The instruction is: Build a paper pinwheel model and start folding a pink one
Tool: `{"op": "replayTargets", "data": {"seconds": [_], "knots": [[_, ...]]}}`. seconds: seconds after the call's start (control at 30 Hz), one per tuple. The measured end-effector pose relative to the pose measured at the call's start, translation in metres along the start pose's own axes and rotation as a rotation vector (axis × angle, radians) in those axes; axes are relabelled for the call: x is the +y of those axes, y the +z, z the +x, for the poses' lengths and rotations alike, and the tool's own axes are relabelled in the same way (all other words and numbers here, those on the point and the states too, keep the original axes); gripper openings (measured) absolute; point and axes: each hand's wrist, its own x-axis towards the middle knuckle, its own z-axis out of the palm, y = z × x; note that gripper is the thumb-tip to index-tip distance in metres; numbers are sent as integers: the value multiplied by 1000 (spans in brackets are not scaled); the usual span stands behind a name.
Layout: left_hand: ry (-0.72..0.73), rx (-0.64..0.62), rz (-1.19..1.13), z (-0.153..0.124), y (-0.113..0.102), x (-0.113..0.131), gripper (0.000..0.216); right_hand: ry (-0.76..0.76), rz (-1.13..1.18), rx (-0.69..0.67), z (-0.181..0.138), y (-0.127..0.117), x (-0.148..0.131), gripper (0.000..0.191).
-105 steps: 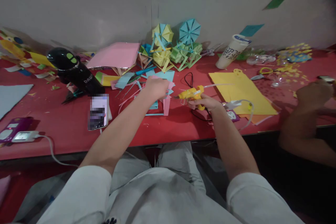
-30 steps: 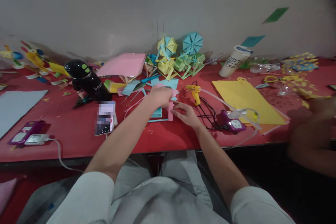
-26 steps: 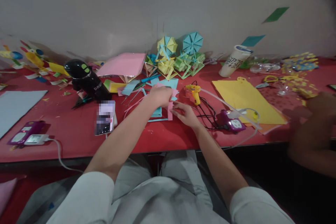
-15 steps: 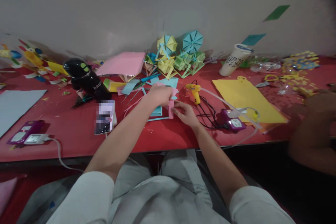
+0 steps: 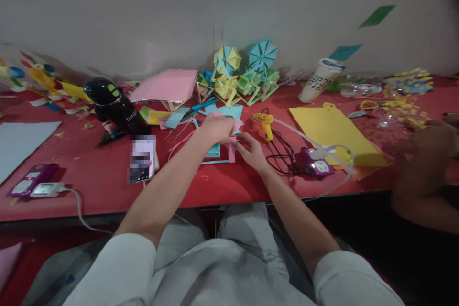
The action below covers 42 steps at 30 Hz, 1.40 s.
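My left hand (image 5: 217, 127) is closed over a small pink and blue paper piece (image 5: 232, 148) on the red table (image 5: 93, 172). Just to its right, my right hand (image 5: 251, 149) pinches the pink strip of that same piece with its fingertips. A yellow glue gun (image 5: 264, 123) lies on the table a little beyond my right hand, with its black cord trailing toward me. Cut pink and blue paper scraps (image 5: 179, 117) lie around my left hand.
Folded paper wheels (image 5: 247, 74) stand by the wall, next to a pink sheet stack (image 5: 165, 85). A black bottle (image 5: 114, 107), a phone (image 5: 142, 158), a purple socket (image 5: 315, 166), yellow sheets (image 5: 330, 129) and a white cup (image 5: 319, 80) are around. Another person's arm (image 5: 423, 167) rests at right.
The glue gun left my right hand and now lies on the table. My right hand moved left to the paper piece and pinched its pink strip. The view dropped slightly.
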Motion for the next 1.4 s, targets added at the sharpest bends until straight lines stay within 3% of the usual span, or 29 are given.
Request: {"op": "replayTargets", "data": {"seconds": [0.4,1.4], "knots": [[1,10,-14,1,1,-2,16,-50,-71,37,7,2,2,30],[29,47,-33,-3,3,-6,19,-151,-195,-113,17,-8,-6,27]]}}
